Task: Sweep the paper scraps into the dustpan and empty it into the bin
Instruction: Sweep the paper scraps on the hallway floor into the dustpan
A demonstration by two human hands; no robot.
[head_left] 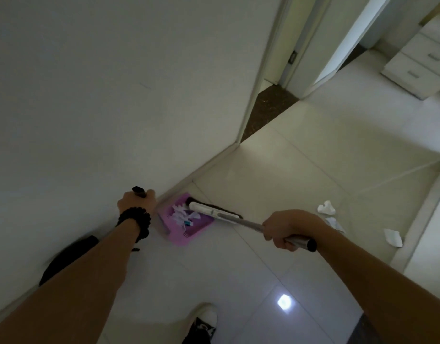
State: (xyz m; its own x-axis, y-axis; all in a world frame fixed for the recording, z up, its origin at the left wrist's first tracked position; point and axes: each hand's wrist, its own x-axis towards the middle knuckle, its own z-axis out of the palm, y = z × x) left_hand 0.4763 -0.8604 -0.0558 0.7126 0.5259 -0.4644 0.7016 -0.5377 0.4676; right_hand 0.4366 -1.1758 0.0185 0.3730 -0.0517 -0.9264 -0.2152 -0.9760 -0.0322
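Observation:
A pink dustpan (201, 228) stands on the tiled floor against the wall's skirting, with several white paper scraps (183, 216) inside it. My left hand (135, 201) grips the black top of the dustpan's handle (139, 191). My right hand (287, 228) grips the metal broom handle (299, 242) near its black end. The broom's white head (210, 210) with dark bristles lies at the dustpan's far edge. More paper scraps (326, 208) lie on the floor to the right, one of them (393, 237) near the right wall.
A white wall fills the left. A doorway with a dark threshold (268, 108) opens ahead, and a white drawer unit (422, 60) stands far right. A dark object (67, 256) lies by the wall under my left forearm. My shoe (204, 321) is at the bottom.

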